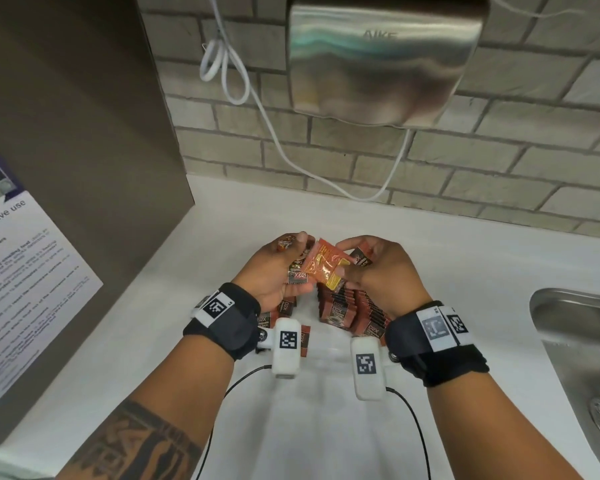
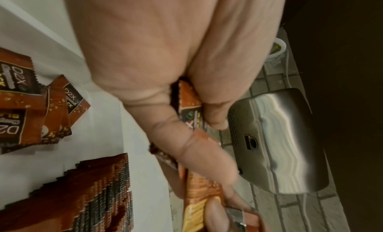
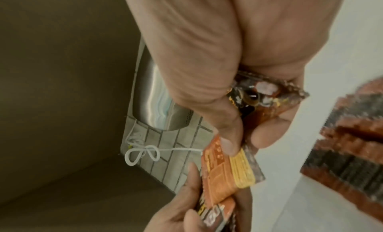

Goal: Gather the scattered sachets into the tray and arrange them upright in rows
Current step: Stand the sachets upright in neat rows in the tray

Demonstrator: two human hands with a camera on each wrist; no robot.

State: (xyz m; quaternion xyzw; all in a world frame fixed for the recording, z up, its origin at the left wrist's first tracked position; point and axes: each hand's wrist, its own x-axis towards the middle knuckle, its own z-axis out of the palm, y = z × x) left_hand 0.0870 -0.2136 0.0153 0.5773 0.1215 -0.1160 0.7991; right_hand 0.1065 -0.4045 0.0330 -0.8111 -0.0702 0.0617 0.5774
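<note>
Over the white tray [image 1: 310, 304], both hands meet on one orange sachet [image 1: 326, 268]. My left hand [image 1: 293, 261] grips a small bunch of brown sachets [image 2: 187, 107] and touches the orange sachet's left edge. My right hand [image 1: 347, 261] pinches the orange sachet [image 3: 225, 170] with thumb and finger and keeps a brown sachet [image 3: 265, 97] curled in its palm. Below the hands, a row of brown sachets [image 1: 354, 310] stands upright in the tray. Several more brown sachets [image 2: 31, 112] lie loose and tilted at the tray's left side.
A steel hand dryer [image 1: 381, 60] hangs on the brick wall ahead, with a white cable [image 1: 257, 98] looping down to the counter. A steel sink [image 1: 582, 358] lies at the right. A brown panel with a printed notice [image 1: 21, 271] closes off the left.
</note>
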